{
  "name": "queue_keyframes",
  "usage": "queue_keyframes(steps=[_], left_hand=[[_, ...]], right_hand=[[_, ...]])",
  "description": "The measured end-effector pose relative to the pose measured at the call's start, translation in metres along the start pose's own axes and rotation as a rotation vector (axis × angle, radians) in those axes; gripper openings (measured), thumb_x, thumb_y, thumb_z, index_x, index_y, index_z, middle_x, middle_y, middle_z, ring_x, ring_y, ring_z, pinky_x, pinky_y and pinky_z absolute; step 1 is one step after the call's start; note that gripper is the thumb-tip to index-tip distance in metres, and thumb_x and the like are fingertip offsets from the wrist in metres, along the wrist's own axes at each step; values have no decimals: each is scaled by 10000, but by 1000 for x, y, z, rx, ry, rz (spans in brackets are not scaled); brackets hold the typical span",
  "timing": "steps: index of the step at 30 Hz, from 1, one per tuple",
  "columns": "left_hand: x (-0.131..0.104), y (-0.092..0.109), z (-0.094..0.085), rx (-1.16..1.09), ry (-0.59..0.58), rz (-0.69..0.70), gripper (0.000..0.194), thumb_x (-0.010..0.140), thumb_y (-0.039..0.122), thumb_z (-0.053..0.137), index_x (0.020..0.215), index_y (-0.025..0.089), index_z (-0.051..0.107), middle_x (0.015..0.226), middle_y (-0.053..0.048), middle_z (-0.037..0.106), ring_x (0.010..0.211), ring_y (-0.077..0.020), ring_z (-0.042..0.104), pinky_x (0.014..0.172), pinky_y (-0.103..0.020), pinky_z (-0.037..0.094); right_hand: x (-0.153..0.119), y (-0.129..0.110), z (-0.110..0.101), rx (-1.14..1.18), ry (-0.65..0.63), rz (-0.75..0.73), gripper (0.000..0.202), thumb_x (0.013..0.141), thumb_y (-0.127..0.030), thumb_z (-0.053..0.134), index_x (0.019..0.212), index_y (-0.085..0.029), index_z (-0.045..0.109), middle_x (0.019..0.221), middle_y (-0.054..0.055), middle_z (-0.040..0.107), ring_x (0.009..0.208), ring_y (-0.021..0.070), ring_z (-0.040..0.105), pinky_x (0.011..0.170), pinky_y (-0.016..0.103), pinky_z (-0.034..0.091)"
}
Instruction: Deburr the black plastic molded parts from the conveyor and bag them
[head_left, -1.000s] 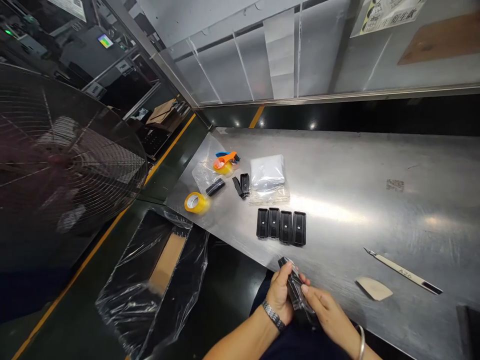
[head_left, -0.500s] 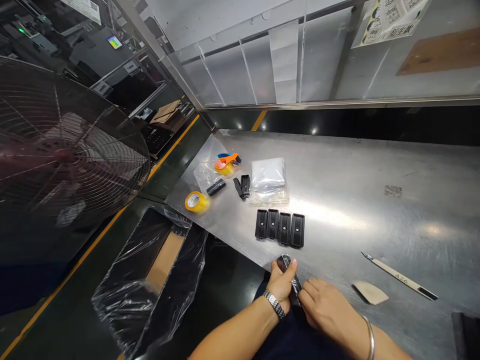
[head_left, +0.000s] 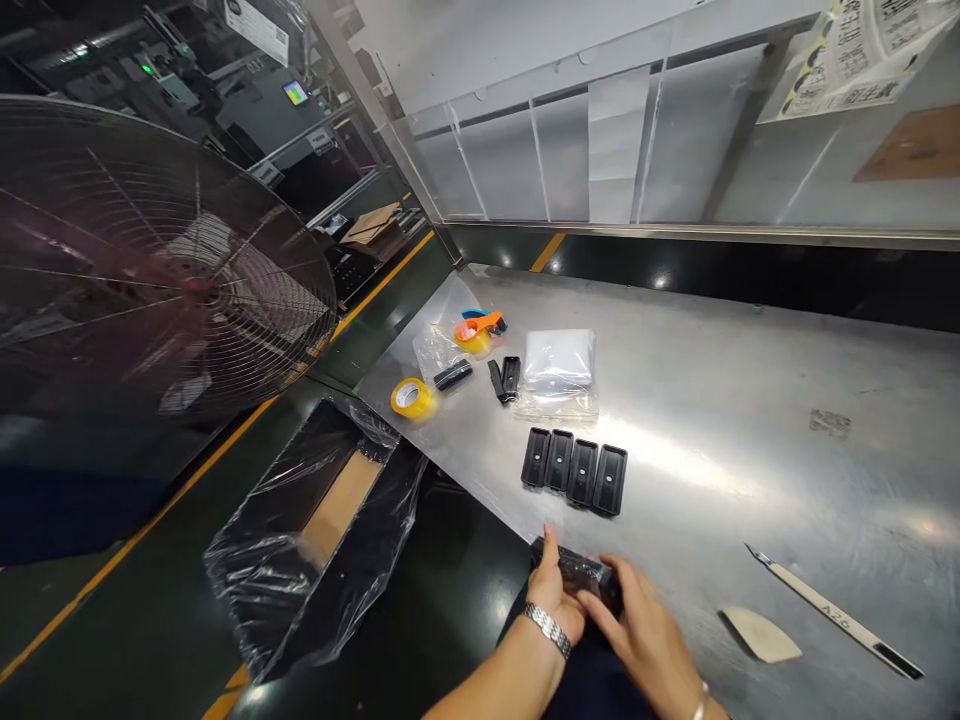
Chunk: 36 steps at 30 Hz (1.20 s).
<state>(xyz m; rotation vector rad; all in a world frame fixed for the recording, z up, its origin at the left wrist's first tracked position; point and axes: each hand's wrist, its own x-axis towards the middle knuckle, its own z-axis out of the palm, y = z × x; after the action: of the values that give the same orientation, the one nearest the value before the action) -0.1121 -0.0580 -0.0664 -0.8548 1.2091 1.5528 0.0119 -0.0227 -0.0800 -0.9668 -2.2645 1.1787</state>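
From far away I look into what seems a factory workshop: I see a shiny metal table (head_left: 697, 390), a big round fan (head_left: 196, 290), a grey machine (head_left: 259, 112) with a bright little screen (head_left: 295, 93), and yellow lines (head_left: 382, 287) on the dark green floor (head_left: 401, 302).

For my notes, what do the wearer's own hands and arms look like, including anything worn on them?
Both hands are ungloved. The left hand has a silver-coloured linked metal band at the wrist; no watch face shows. The right hand has a plain silver-coloured bangle. No sleeve shows on either forearm.
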Motion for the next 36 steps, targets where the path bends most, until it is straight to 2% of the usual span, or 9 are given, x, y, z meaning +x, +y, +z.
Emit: queue_keyframes(steps=[7,11,13,16,20,24,27,30,36], left_hand=[[-7,13,-18,-176,18,-41,343,733,453,677,618,162,535,574,-27,578,549,-177,583,608,-344,515],[-6,42,-22,-302,-36,-39,304,788,369,625,593,162,516,578,-11,548,567,-134,586,676,-301,523],[-5,60,-24,-347,-109,-31,249,804,305,577,611,153,535,603,-16,553,565,-114,578,683,-277,519],[-3,82,-28,-376,-208,1,130,766,235,568,674,145,585,650,-20,579,543,-102,555,635,-257,501],[1,114,-41,-381,-250,14,109,712,245,642,694,140,621,667,-32,612,613,-140,594,683,-280,497],[14,180,-71,-398,-275,-21,175,741,290,660,723,119,629,698,-42,635,619,-123,595,683,-253,490],[30,237,-106,-357,-316,-30,297,769,379,643,836,89,636,781,-73,661,686,-127,619,692,-243,489],[40,276,-143,-210,-322,13,406,720,462,682,925,117,618,815,-70,680,747,-177,648,736,-327,499],[43,305,-195,17,-287,173,515,465,314,854,881,158,593,770,-43,684,717,-221,655,754,-426,495]], right_hand=[[-11,-13,0,166,-32,-53,329,856,-352,550,1153,-211,570,1043,102,704,936,264,672,798,361,563],[-9,-13,5,433,57,345,382,856,-456,525,1135,-199,569,1060,110,696,907,259,681,841,380,556],[1,-14,19,603,-43,521,534,864,-564,432,1209,-164,509,1085,143,682,882,263,682,711,374,595],[21,-26,58,680,-229,566,755,850,-682,264,1330,-115,396,1129,189,653,938,295,661,646,404,592],[51,-67,133,520,-28,432,835,825,-695,331,1432,-132,228,1416,199,402,1259,313,440,1044,498,353],[86,-114,201,549,-70,425,772,856,-659,310,1411,-123,296,1398,183,442,1283,274,423,1088,453,302],[120,-140,236,584,-157,469,719,853,-660,313,1339,-143,431,1337,155,529,1242,256,482,1040,399,384],[154,-162,266,610,-304,498,620,770,-635,517,1162,-163,603,1132,129,671,1063,284,613,898,392,495],[186,-194,325,596,-485,473,331,779,-491,547,790,-168,619,649,9,658,549,169,612,525,281,506]])
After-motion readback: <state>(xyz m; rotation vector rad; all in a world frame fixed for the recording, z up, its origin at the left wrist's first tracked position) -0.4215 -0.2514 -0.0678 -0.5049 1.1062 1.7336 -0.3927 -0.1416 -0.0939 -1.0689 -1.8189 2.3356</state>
